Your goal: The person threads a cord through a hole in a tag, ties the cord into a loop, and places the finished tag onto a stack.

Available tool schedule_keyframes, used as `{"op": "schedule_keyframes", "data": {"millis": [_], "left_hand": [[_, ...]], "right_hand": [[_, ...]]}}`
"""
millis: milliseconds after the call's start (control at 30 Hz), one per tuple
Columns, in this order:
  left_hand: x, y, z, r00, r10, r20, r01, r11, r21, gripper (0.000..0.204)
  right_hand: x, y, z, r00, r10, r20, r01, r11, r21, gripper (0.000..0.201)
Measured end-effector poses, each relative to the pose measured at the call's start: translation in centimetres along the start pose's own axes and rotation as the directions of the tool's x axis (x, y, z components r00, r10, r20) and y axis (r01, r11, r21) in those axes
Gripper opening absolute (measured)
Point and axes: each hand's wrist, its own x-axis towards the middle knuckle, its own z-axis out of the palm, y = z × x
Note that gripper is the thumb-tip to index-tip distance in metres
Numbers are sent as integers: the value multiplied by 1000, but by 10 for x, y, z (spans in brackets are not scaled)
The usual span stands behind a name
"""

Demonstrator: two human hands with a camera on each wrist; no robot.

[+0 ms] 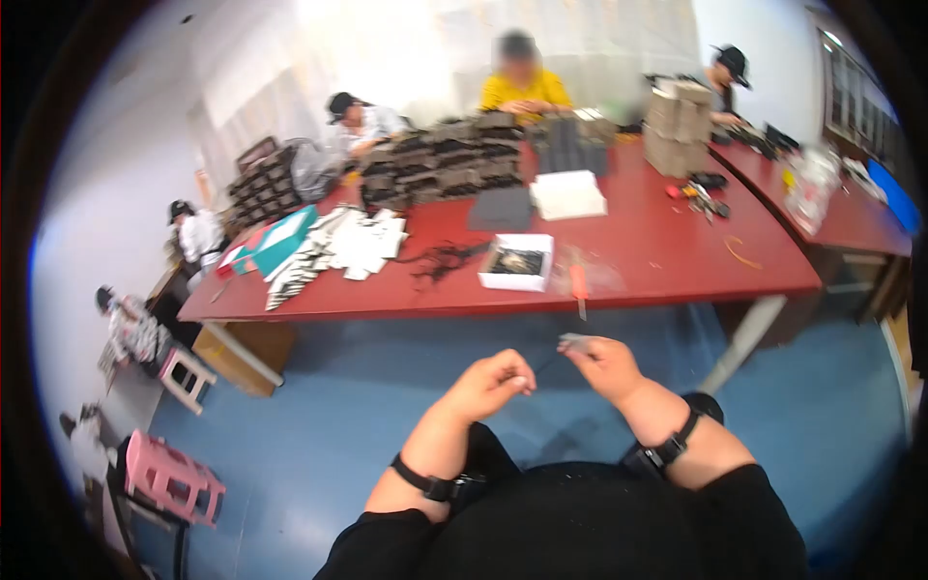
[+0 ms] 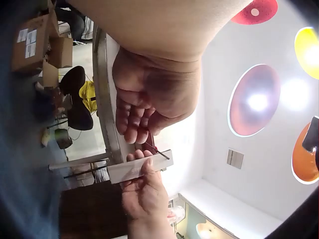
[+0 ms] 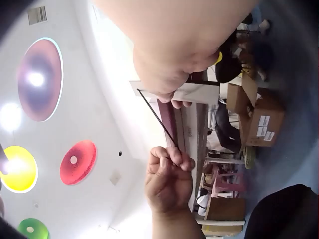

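Gap between my left fingers [image 3: 159,154] and right fingers [image 2: 139,154]: free except black cord [image 3: 158,115] running to white card [image 2: 127,172]. Ahead, white box [image 1: 512,281] and orange-handled tool [image 1: 578,280] obstruct near desk [image 1: 686,275] edge; mostly free lane right of them. Dark stacks [image 1: 440,166] block far middle.

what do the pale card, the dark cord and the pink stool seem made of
Pale card: probably matte paperboard, from its flat, straight-edged shape. Dark cord: perhaps textile or elastic; thin, dull, weave too small to tell. Pink stool: likely smooth moulded plastic, evenly coloured, with side openings.
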Motion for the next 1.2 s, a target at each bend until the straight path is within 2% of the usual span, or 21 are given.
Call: {"op": "schedule_keyframes", "data": {"millis": [33, 67, 100, 133, 167, 200, 233, 267, 300, 367, 433, 500, 600, 667, 700, 767, 833, 900, 1100, 1200], "left_hand": [[-2, -1, 1, 999, 3, 35, 0, 995, -101, 5], [-3, 1, 3, 999, -4, 44, 8, 997, -74, 6], [-4, 4, 6, 999, -6, 47, 7, 999, -40, 7], [-3, 2, 7, 998, -5, 68, 9, 999, -48, 7], [-4, 1, 6, 998, -37, 43, 39, 997, -60, 7], [-4, 1, 5, 997, -70, 13, 70, 995, -68, 7], [-3, 2, 3, 997, -70, 16, 71, 995, -64, 7], [-4, 0, 2, 999, -52, 14, 53, 996, -77, 6], [-5, -1, 0, 999, -34, 11, 35, 995, -90, 6], [-2, -6, 4, 999, -33, 25, 36, 994, -100, 6], [-2, -7, 3, 998, -46, 33, 49, 993, -108, 5], [0, -15, 0, 998, -31, 58, 39, 990, -138, 4], [1, -14, -1, 998, -18, 59, 31, 975, -220, 7], [2, -13, -1, 999, -19, 48, 29, 972, -231, 7], [2, -10, 3, 998, -33, 52, 44, 973, -225, 7], [3, -9, 5, 997, -46, 57, 57, 974, -219, 7], [4, -13, 5, 995, -71, 64, 82, 982, -173, 7], [3, -15, 4, 996, -72, 59, 81, 983, -167, 6], [2, -15, 1, 997, -55, 63, 66, 977, -204, 6], [3, -17, 3, 997, -52, 65, 65, 972, -226, 6]], "right_hand": [[-3, 1, -3, 976, -185, 112, 208, 941, -267, 20], [-9, 0, -2, 986, -141, 91, 161, 946, -281, 20], [-12, -2, 0, 962, -75, 262, 163, 929, -331, 23], [-10, -2, 0, 905, -15, 425, 190, 908, -373, 25], [-9, -1, 0, 911, -11, 413, 183, 907, -380, 25], [-5, -3, 1, 965, 49, 259, -52, 999, 4, 28], [-1, -6, 3, 975, 168, 144, -214, 882, 420, 30], [5, -7, -1, 976, 213, 47, -203, 809, 551, 33], [12, -13, -5, 949, 315, 34, -259, 710, 654, 31], [19, -19, -8, 930, 365, 51, -282, 616, 736, 23], [21, -16, -7, 931, 364, 33, -271, 626, 731, 20], [19, -14, -6, 925, 374, -59, -247, 715, 654, 18], [15, -2, -13, 941, 338, -16, -240, 701, 671, 14], [16, 0, -14, 970, 235, 55, -188, 590, 785, 11], [20, -8, -13, 972, 225, 64, -188, 592, 784, 11], [22, -27, -8, 939, 336, 68, -239, 501, 832, 10], [22, -32, -5, 939, 339, 58, -231, 498, 836, 11], [20, -20, -5, 935, 355, 25, -247, 597, 763, 10], [19, -17, -10, 945, 326, -11, -233, 699, 676, 10], [20, -22, -11, 961, 275, 23, -206, 658, 724, 10]]}}
